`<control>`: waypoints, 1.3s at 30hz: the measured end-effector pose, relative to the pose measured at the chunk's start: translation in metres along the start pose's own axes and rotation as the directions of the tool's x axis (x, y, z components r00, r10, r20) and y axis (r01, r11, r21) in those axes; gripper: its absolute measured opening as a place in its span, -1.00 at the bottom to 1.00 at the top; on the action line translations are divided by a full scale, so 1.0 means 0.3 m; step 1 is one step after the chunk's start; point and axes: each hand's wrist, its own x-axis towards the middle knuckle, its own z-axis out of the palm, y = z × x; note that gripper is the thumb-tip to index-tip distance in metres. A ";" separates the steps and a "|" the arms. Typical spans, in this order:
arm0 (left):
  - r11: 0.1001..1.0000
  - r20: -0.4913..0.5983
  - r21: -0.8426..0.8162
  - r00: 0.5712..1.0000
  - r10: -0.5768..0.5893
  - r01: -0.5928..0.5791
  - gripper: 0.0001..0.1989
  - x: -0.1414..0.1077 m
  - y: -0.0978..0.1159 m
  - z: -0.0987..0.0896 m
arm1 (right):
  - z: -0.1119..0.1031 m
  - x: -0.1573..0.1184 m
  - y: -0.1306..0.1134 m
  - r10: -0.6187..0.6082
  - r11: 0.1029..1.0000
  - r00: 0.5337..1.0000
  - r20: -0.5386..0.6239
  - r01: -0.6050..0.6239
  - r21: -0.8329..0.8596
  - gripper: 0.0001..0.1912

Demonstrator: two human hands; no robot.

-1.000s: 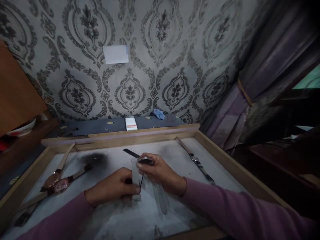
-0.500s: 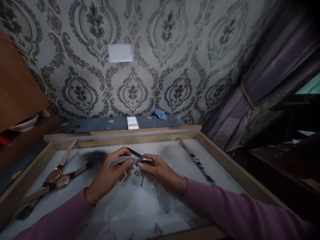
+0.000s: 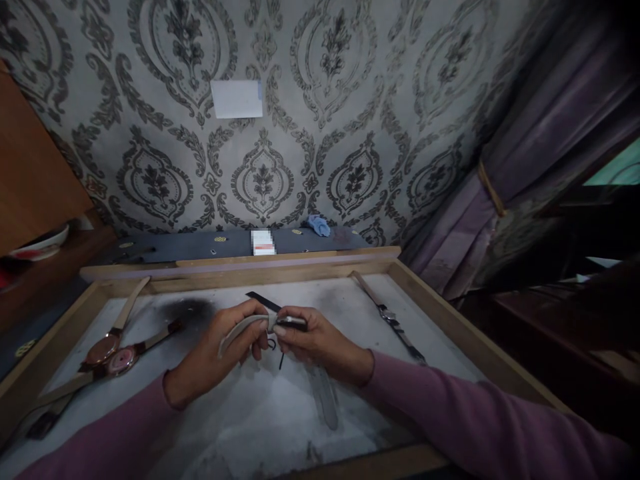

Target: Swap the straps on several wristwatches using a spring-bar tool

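**Fingers (image 3: 245,339) pinched on a pale strap (image 3: 237,328) and a dark, metal-edged watch case (image 3: 293,323)**

From my remote seat I see the left hand (image 3: 215,350) closed on the pale strap, its thumb along the band, which curves back over the palm. The right hand (image 3: 325,345) grips the watch case between thumb and fingers. Strap end and case meet between the fingertips; I can't tell whether they are joined.

Just beyond the fingers, a black strip (image 3: 263,301) slants away to the left. Just below them I make out a small black curl (image 3: 271,344) and a thin dark piece (image 3: 281,361). Nearer me, below the right hand, a translucent-looking band (image 3: 325,403) lies on the pale worktop (image 3: 235,433).

Well left of the fingers are a copper-coloured watch (image 3: 103,349) and a pink-faced watch (image 3: 121,361), side by side. Well to the right lies a silver-cased watch (image 3: 387,313), straps stretched out. A wooden rim (image 3: 425,313) borders the worktop; past its far side I see a crumpled blue cloth (image 3: 319,226).
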 end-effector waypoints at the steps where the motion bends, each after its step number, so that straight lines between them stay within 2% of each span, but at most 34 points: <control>1: 1.000 0.000 0.021 1.000 0.008 -0.008 -0.70 0.001 0.000 -0.003 | 0.000 -0.003 -0.003 -0.002 1.000 1.000 0.021 0.002 0.007 -0.54; 6: 0.993 0.006 0.104 0.999 0.048 -0.049 -0.71 0.002 -0.001 -0.007 | -0.001 -0.016 -0.015 -0.019 0.999 0.993 0.118 0.015 0.039 -0.55; 13: 0.932 -0.069 0.326 0.979 0.192 -0.160 -0.77 -0.017 0.026 0.016 | 0.011 -0.026 -0.035 -0.107 0.994 0.983 0.148 0.106 0.013 -0.44; 20: 0.874 -0.214 0.469 0.944 0.250 -0.125 -0.87 -0.026 0.023 0.032 | 0.014 -0.047 -0.050 -0.100 0.995 0.983 0.157 0.099 0.014 -0.40; 24: 0.818 -0.207 0.557 0.929 0.306 -0.145 -0.89 -0.028 0.019 0.032 | 0.014 -0.036 -0.017 -0.068 0.997 0.985 0.157 0.071 -0.013 -0.39; 27: 0.692 -0.105 0.668 0.886 0.451 -0.273 -0.87 -0.027 0.020 0.034 | 0.016 -0.020 0.001 -0.028 0.999 0.988 0.155 0.022 0.037 -0.38; 30: 0.484 0.033 0.781 0.800 0.600 -0.395 -0.81 -0.024 0.024 0.041 | 0.017 -0.013 -0.002 0.005 0.992 0.993 0.116 -0.020 0.122 -0.38; 33: 0.334 0.147 0.831 0.754 0.640 -0.446 -0.74 -0.023 0.024 0.051 | 0.017 -0.015 -0.019 0.034 0.988 0.994 0.099 -0.049 0.146 -0.44; 35: 0.287 0.201 0.837 0.751 0.629 -0.465 -0.72 -0.025 0.018 0.056 | 0.015 -0.017 -0.028 0.067 0.983 0.994 0.083 -0.080 0.163 -0.47; 37: 0.347 0.205 0.808 0.780 0.592 -0.476 -0.73 -0.027 0.010 0.056 | 0.013 -0.018 -0.032 0.082 0.977 0.995 0.055 -0.091 0.195 -0.47; 39: 0.553 0.141 0.711 0.858 0.494 -0.435 -0.78 -0.026 0.001 0.052 | 0.009 -0.017 -0.032 0.047 0.975 0.998 0.036 -0.054 0.214 -0.47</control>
